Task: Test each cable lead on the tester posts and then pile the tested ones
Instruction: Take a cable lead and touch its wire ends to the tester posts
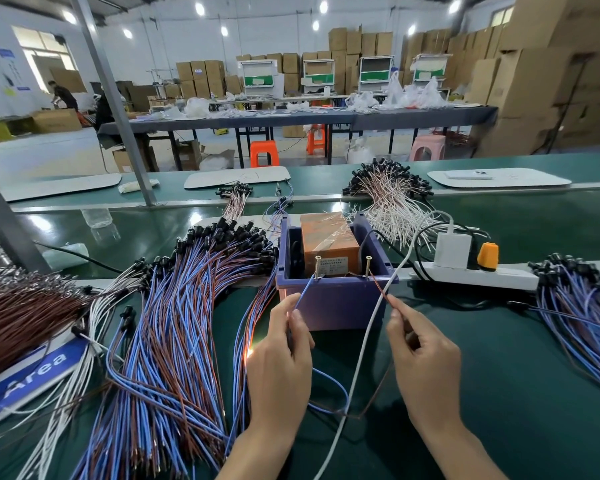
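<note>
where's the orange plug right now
In the head view, the orange plug sits in the white power strip, to the right of the blue tester box and just right of the white charger.

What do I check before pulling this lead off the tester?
1. Blue lead tip at the left post: ok.
2. Brown lead tip at the right post: ok.
3. Left hand pinches the blue lead: ok.
4. Right hand pinches the brown lead: ok.
5. Pass signal: orange glow by the left hand, source cannot tell.
6. White cable crosses the brown lead: not ok, may snag.
</note>
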### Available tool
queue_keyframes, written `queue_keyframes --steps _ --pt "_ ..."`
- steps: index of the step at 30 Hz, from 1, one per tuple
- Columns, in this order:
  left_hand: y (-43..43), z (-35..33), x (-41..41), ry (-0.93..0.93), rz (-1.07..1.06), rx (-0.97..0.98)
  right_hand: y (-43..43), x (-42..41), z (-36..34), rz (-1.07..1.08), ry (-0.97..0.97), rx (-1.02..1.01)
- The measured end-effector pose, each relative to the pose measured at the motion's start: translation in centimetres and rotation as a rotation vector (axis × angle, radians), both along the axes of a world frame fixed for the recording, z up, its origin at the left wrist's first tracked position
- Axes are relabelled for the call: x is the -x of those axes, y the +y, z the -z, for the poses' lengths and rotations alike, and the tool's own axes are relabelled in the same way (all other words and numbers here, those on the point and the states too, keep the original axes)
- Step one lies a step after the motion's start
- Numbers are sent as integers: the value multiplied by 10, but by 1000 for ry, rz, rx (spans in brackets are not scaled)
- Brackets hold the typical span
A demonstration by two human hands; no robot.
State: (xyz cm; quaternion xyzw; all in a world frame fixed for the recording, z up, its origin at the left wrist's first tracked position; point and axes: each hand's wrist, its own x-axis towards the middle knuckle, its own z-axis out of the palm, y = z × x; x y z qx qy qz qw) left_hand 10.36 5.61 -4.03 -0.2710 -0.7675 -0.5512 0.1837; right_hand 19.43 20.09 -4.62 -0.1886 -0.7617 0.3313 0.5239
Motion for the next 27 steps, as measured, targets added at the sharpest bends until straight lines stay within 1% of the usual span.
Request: queue_keyframes --steps 9,17,22,24,25,26,27 --pt "-2 -1 -1 26 15 13 -1 0 -2 -4 -13 8" --pt "-2 0 -1 19 36 -4 -3 -2 -3 -12 -25 55" --pt "-1 -3 -11 -83 13 -102 -2 -7 -2 -27 -39 188" --pt "-5 -6 -21 -14 24 -97 -6 -14 -5 -73 -22 255" --pt "-7 -9 -26 9 50 -101 -10 -17 -7 -107 -11 293" --pt "-8 -11 -31 -12 89 -130 -13 -20 -9 -147 -3 332" --pt "-7 -13 -34 -79 151 -185 -17 -23 -11 -194 -5 376"
